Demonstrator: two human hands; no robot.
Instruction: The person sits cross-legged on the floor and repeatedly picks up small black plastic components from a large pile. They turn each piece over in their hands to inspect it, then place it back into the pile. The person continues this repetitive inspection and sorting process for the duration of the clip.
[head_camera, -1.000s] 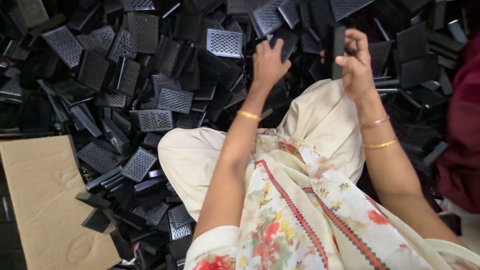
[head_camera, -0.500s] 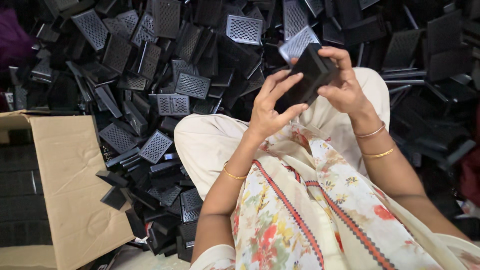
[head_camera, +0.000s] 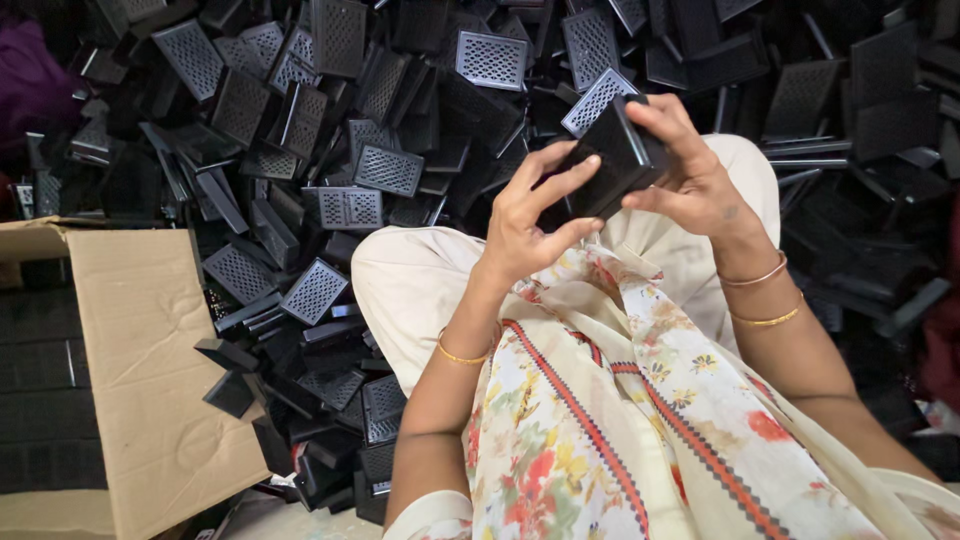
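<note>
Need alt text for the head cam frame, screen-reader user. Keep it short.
Seen from above, a seated person's left hand and right hand together hold a small black plastic box over their lap. A large pile of black perforated plastic parts covers the floor ahead, and an open cardboard box sits at the left.

A large heap of black perforated plastic panels (head_camera: 385, 170) is spread across the floor. An open cardboard box (head_camera: 140, 370) is placed at the heap's left edge, holding stacked black pieces (head_camera: 40, 400).
</note>
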